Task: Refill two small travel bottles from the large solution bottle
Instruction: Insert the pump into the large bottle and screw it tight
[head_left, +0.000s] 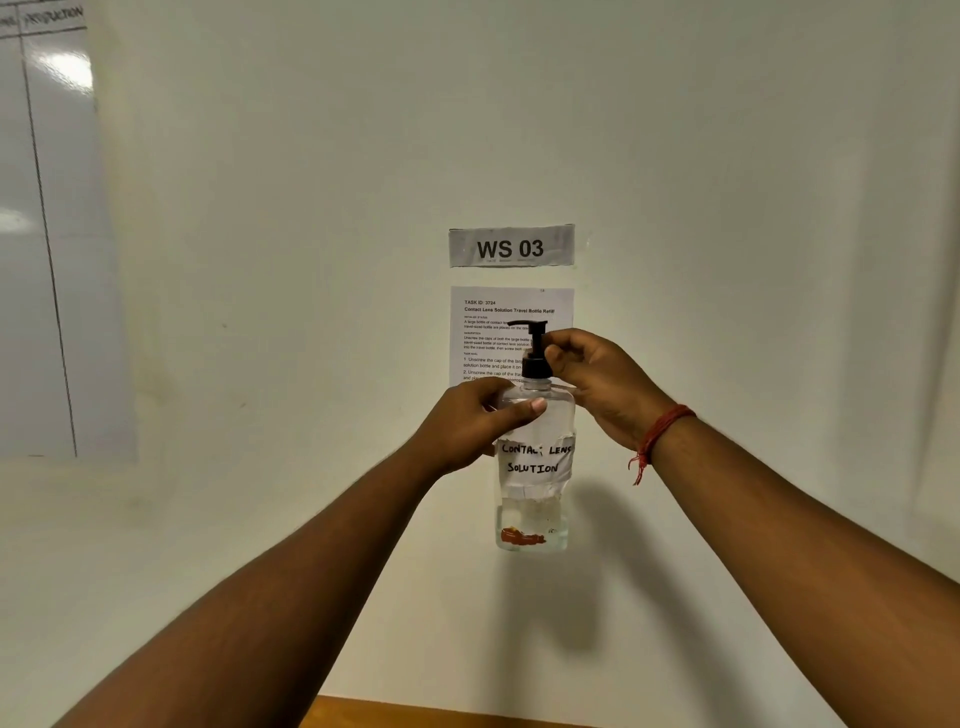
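At the bottom edge, below both forearms, a strip of wooden table (441, 714) shows, well beneath the fingers. Above it, the two bare forearms reach up and forward, raised in front of the wall. The left hand (467, 423) grips the large solution bottle (535, 467) around its upper body, its thumb laid across the clear front just under the shoulder and the other fingers wrapped behind, out of sight. The bottle is held upright in the air, off the table; a handwritten label (536, 460) reading "CONTACT LENS SOLUTION" sits just below the left thumb, and a small amount of clear liquid lies in the bottom, far below the fingers, with an orange-red patch seen through it. The right hand (592, 382) curls around the black pump cap (535, 353) at the bottle's neck, fingertips touching the collar from the right side; the pump nozzle points left above those fingertips. A red thread bracelet (657, 434) circles the right wrist, with loose ends hanging. Behind the hands, on the white wall (727, 208), a printed task sheet (511, 312) is partly covered by the pump and fingers, and above it is a sign (511, 247) reading "WS 03". Far to the upper left of the fingers hangs a glossy whiteboard sheet (52, 234).
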